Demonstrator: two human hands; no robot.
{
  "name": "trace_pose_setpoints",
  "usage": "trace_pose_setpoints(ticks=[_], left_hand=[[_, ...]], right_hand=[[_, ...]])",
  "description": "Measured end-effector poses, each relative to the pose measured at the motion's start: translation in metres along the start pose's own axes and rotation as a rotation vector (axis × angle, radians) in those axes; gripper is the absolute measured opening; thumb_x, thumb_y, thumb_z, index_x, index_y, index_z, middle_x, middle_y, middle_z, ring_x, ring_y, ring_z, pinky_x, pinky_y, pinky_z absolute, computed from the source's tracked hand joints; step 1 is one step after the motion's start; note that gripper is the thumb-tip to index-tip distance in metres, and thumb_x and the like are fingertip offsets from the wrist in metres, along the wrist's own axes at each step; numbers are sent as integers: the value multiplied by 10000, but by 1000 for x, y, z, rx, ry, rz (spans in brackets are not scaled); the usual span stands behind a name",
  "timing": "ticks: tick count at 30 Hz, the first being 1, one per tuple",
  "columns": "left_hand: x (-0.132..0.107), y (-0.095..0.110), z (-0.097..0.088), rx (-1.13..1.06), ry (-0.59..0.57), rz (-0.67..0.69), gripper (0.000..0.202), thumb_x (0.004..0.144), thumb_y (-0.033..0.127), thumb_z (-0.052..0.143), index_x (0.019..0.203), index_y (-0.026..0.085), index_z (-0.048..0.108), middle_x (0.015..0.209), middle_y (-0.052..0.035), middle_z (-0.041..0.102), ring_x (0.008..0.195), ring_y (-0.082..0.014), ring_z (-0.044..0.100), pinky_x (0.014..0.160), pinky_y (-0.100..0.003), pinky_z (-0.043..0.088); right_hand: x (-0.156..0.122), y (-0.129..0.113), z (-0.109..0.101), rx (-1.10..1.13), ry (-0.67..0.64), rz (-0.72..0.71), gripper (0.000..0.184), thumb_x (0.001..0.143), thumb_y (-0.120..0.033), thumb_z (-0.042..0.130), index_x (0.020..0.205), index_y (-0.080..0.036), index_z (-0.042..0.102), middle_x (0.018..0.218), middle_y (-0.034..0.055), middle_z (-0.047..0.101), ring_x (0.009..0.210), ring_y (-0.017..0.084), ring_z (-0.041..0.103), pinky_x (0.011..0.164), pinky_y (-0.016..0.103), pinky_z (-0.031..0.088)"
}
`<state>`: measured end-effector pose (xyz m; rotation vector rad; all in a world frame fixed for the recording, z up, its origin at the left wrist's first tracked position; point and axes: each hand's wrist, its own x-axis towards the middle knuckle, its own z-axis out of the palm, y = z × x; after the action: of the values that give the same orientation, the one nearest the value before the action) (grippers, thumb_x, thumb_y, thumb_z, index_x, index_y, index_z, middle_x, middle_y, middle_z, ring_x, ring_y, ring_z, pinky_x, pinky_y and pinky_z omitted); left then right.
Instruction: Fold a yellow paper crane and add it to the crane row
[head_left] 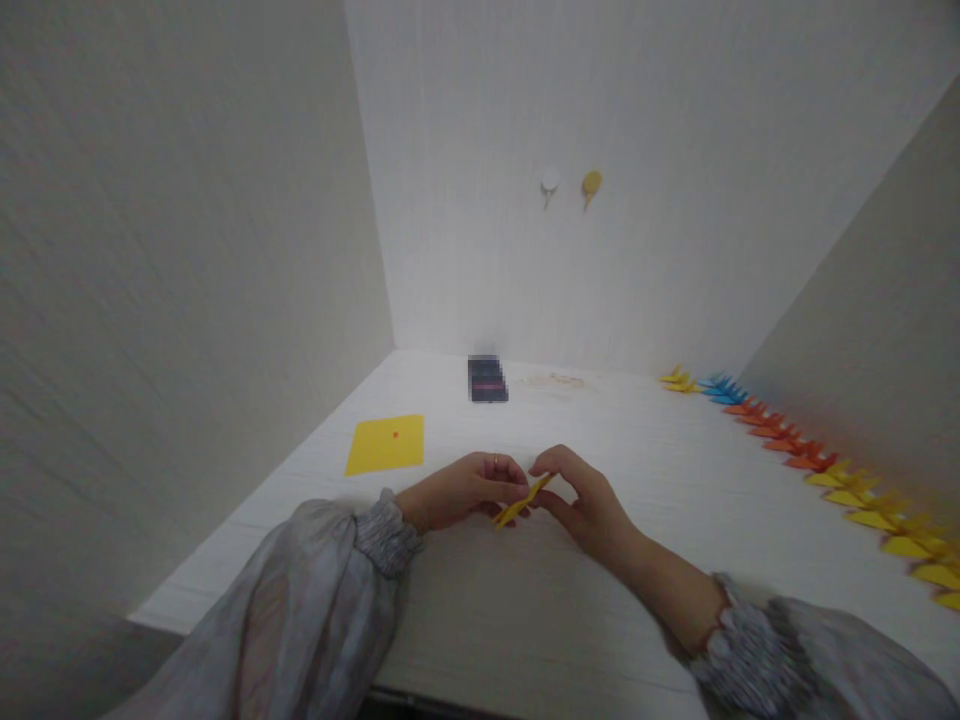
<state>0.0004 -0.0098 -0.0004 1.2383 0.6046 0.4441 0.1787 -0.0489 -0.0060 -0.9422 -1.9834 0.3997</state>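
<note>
A folded yellow paper (pixel 517 506), narrow and seen nearly edge-on, is held just above the white table between both hands. My left hand (pixel 476 490) is closed on its left side, with the thumb on top; a ring shows on one finger. My right hand (pixel 581 500) pinches its upper right end between thumb and fingers. Part of the paper is hidden behind the left fingers. To the left of my left hand lies a flat square of yellow paper (pixel 375 448) with a small orange-red spot.
Folded paper birds (pixel 817 455) in yellow, blue and orange-red run in a row along the table's right side. A dark blurred rectangular object (pixel 487 380) lies near the back wall. Two hooks (pixel 592 183), one white and one yellow, are on that wall. Panels rise at both sides.
</note>
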Motion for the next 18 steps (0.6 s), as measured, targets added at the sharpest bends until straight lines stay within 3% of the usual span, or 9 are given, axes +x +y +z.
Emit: trace_pose_setpoints(ticks=[3, 6, 11, 18], left_hand=[[2, -2, -1, -28, 29, 56, 249, 626, 288, 659, 771, 131, 531, 741, -39, 622, 670, -114, 577, 656, -264, 412], [4, -3, 0, -37, 90, 121, 253, 617, 279, 670, 769, 123, 541, 758, -46, 632, 649, -101, 569, 676, -269, 420], [6, -3, 1, -58, 164, 167, 252, 600, 258, 687, 768, 116, 564, 795, -50, 630, 662, -99, 569, 692, -272, 429], [6, -2, 1, -118, 269, 218, 243, 592, 244, 693, 757, 109, 577, 768, -45, 629, 675, -109, 577, 716, -294, 440]], right_hand=[[1, 2, 1, -60, 158, -62, 276, 699, -162, 595, 933, -225, 461, 947, 59, 481, 925, 201, 467, 798, 366, 403], [2, 3, 2, -99, 229, -52, 211, 706, -159, 582, 866, -229, 464, 925, 55, 456, 915, 207, 459, 778, 375, 407], [4, -2, 5, -141, 255, 22, 87, 744, -147, 531, 799, -214, 522, 903, 57, 450, 889, 193, 461, 754, 349, 411], [6, -2, 11, 89, 131, 153, 58, 798, -233, 479, 775, -204, 523, 829, 41, 539, 805, 157, 505, 738, 308, 419]])
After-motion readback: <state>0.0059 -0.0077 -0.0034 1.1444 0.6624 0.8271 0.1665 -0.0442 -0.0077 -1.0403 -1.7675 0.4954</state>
